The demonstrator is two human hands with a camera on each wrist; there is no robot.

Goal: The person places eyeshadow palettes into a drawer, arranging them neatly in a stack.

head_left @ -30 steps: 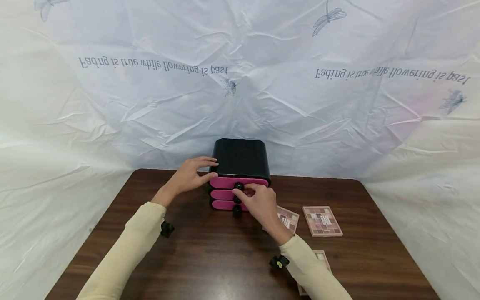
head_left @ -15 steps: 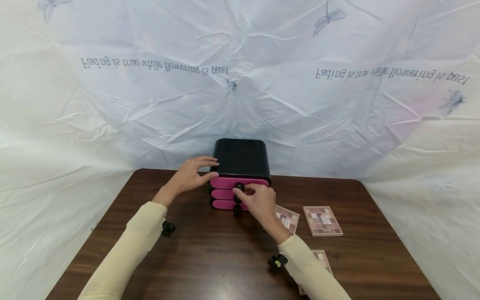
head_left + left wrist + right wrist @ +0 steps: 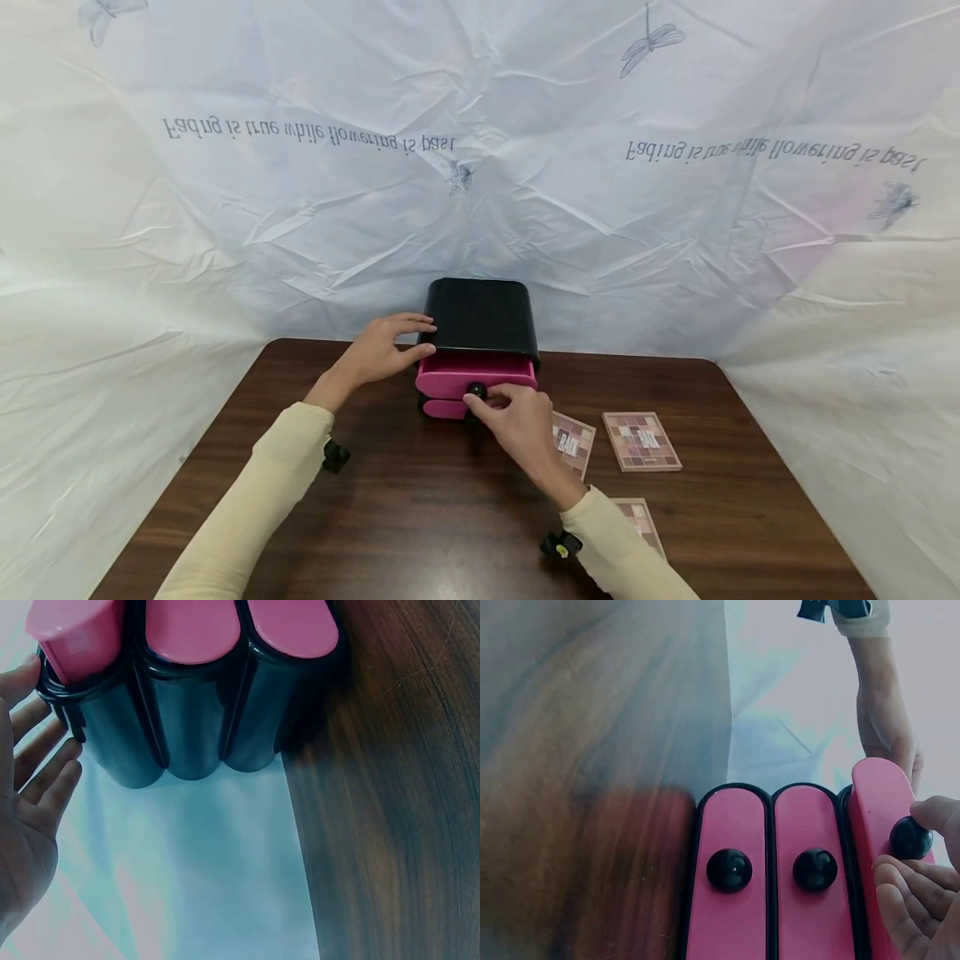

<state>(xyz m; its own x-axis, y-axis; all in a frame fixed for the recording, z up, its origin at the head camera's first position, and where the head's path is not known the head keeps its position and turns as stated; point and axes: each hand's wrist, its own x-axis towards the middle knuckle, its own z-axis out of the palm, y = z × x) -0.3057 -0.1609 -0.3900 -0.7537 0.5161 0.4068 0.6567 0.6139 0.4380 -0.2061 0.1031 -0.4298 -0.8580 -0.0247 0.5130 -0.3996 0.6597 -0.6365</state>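
Pulling top drawer (image 3: 476, 374) out: right hand (image 3: 517, 422) pinching its knob (image 3: 476, 390), left hand (image 3: 375, 354) flat-fingered, bracing black organizer (image 3: 482, 312). Next: wider pull.

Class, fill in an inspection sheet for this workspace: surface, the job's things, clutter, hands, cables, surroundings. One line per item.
Surface: dark brown wooden table.
Job's things: black plastic cabinet with three pink drawers; top pink drawer pulled partly out, the two below shut.
Clutter: three pink eyeshadow palettes on the table to the right, one partly under the right sleeve.
Hands: left hand rests on the cabinet's left side, fingers straight; right hand pinches the top drawer's round black knob.
Cables: nothing seen.
Surroundings: crumpled white sheet printed with dragonflies and lettering behind and beside the table.
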